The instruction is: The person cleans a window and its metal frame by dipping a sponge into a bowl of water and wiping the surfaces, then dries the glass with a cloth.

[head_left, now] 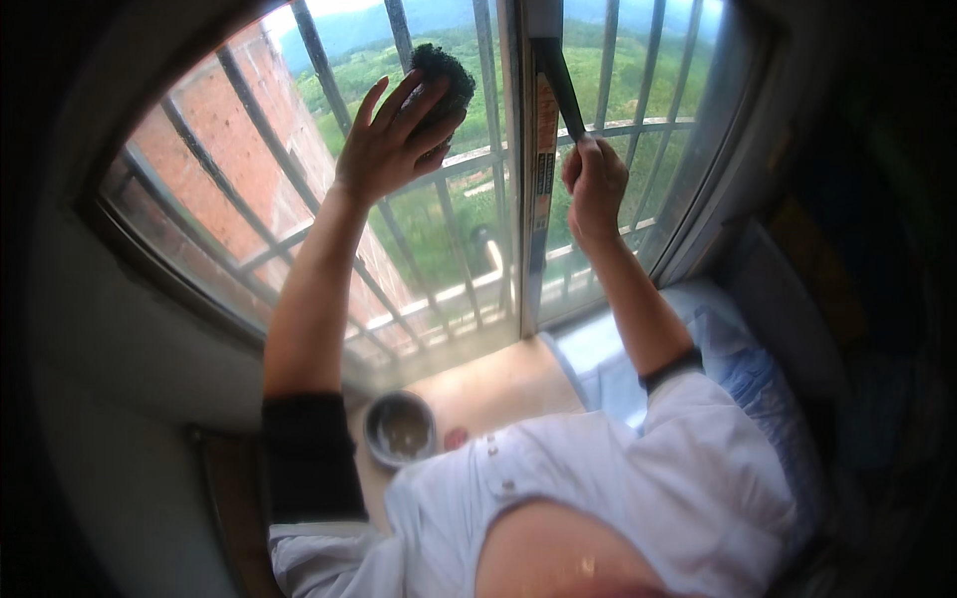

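Note:
A dark, crinkly scouring pad [448,78] is pressed against the left window pane [424,214], under the fingers of my left hand [399,140]. That hand is raised high, with the fingers bent over the pad. My right hand [598,189] is closed round the lower end of a long, flat black tool [562,85]. The tool slants up to the upright window frame [530,199], and its top end lies at the frame. What kind of tool it is, I cannot make out.
Metal bars [269,125] stand outside the glass, with a brick building and greenery beyond. Below the window, a round basin [400,429] with murky contents and a small red thing [456,439] rest on a pale tabletop [508,389]. Bluish-white bundled material [733,359] lies at the right.

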Motion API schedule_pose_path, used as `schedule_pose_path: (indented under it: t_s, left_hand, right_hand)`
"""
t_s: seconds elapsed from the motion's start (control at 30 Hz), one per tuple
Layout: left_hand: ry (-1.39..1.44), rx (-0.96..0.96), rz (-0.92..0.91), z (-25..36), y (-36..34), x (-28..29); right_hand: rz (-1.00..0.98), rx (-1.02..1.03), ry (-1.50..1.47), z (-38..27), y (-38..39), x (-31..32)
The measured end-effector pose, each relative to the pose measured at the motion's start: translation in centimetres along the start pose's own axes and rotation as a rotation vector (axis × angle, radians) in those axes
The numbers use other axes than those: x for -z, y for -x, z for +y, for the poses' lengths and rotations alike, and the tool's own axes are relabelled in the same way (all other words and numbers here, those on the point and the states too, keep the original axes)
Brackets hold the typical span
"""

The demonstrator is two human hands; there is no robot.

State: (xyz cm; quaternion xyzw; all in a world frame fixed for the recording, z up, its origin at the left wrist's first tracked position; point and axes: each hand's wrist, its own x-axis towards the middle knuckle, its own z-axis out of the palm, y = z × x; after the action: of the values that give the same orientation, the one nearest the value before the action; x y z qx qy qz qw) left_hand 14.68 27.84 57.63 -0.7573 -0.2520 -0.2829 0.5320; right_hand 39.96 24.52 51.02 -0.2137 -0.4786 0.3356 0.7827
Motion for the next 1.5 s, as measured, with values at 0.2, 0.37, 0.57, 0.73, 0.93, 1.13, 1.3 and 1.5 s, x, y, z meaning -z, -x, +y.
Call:
schedule_pose_path:
  t_s: [0.2, 0.37, 0.57, 0.73, 0.93, 1.13, 1.3, 1.5]
  left_hand:
    - [0.005, -0.005, 0.002, -0.1, 0.0, -0.1]
    - [0.021, -0.018, -0.007, -0.1, 0.1, -0.2]
    - [-0.006, -0.016, 0.011, -0.2, 0.0, -0.4]
    - [0.028, -0.018, 0.002, -0.1, 0.1, -0.2]
    - [-0.096, -0.051, -0.091, -0.4, 0.5, -0.1]
    - [-0.097, -0.043, -0.030, -0.3, 0.7, -0.9]
    - [-0.018, -0.030, -0.005, -0.3, 0.7, -0.7]
    - [-0.006, -0.045, 0.036, -0.4, 0.3, -0.5]
  right_hand:
    - [-0.100, 0.179, 0.173, -1.2, 1.7, 3.4]
    - [-0.077, 0.794, 0.398, -5.0, -4.4, 0.6]
    - [-0.328, 0.585, 0.391, -4.3, -6.5, -2.3]
    - [-0.128, -0.053, -0.261, -1.0, -1.0, 1.9]
    - [-0.115, -0.230, -0.134, -1.3, 6.7, 6.5]
    - [-0.124, -0.460, 0.018, -1.9, 14.4, 12.1]
    - [-0.229, -0.582, 0.386, -1.3, 20.2, 16.9]
    - [-0.467, -0.567, 0.901, -1.3, 25.3, 21.5]
